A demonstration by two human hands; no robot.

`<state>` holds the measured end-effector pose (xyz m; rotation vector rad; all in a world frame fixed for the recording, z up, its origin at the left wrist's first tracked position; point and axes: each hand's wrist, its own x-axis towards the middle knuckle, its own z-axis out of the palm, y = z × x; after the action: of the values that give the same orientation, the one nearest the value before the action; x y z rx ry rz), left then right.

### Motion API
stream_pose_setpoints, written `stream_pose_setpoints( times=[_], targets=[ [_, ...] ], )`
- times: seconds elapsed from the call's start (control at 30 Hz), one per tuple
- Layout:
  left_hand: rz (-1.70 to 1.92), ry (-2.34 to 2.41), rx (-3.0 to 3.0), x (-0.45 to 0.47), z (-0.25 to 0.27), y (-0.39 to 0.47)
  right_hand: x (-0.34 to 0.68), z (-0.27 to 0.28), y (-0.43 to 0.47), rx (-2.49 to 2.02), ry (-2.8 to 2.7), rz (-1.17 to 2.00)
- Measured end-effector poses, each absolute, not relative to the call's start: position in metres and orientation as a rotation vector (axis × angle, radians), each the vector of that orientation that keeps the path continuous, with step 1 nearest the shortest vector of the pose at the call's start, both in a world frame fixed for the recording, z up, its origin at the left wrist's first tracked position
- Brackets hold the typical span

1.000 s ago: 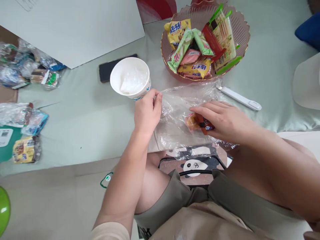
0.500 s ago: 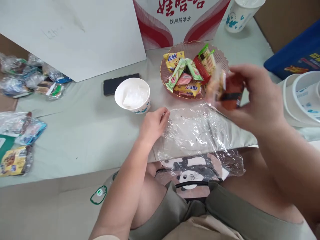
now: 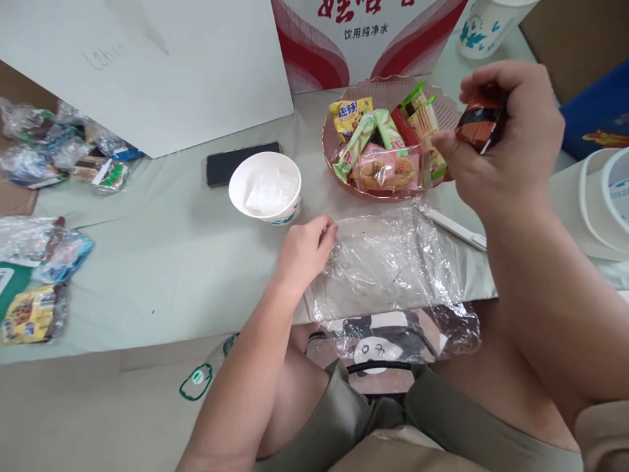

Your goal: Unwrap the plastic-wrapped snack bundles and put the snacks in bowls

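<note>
My left hand (image 3: 305, 254) rests on the table, its fingers pinched at the left edge of a spread clear plastic bag (image 3: 378, 255). The bag hangs over the table's edge toward my lap. In the air on the right, my right hand (image 3: 515, 144) is closed around a small reddish-brown wrapped snack (image 3: 479, 124) with a dark band. Left of that hand stands a pink scalloped bowl (image 3: 334, 164) of wrapped snacks. A clear packet of biscuits (image 3: 388, 170) lies on top at its front, near green-wrapped sticks (image 3: 358, 141) and a yellow packet (image 3: 350, 117).
A white paper bowl (image 3: 265, 190) with clear plastic inside stands beside a dark phone (image 3: 223, 167). A white sealing tool (image 3: 455, 226) lies right of the bag. Stacked white tubs (image 3: 570, 210) stand far right; bagged snacks (image 3: 37, 314) lie far left. Large boxes (image 3: 196, 72) line the back.
My right hand has moved up and right, keeping the reddish-brown snack. The clear biscuit packet, earlier blurred by that hand, now lies in the pink bowl. My left hand has stayed at the bag.
</note>
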<state>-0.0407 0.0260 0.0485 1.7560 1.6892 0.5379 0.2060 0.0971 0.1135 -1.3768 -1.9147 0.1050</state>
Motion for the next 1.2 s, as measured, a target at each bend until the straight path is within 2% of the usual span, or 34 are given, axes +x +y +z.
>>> stream_pose_setpoints(
  times=[0.1,0.33,0.57,0.93,1.03,1.2],
  targets=[
    [0.523,1.687,1.759,-0.04,0.048,0.026,0.202,0.116,0.108,-1.417,-2.034,0.079],
    [0.486,1.695,1.75,-0.037,0.051,0.025,0.193,0.11,0.113,-1.446,-2.448,0.417],
    [0.476,1.688,1.782,-0.034,0.05,0.023,0.194,0.088,0.115,-1.521,-2.39,0.222],
    [0.492,1.671,1.725,-0.036,0.053,0.021,0.198,0.115,0.112,-1.553,-2.088,0.472],
    [0.494,1.67,1.72,-0.036,0.053,0.022,0.188,0.121,0.115,-1.543,-1.97,0.36],
    [0.529,1.609,1.749,-0.04,0.049,0.022,0.18,0.12,0.121,-1.458,-2.114,0.286]
  ],
)
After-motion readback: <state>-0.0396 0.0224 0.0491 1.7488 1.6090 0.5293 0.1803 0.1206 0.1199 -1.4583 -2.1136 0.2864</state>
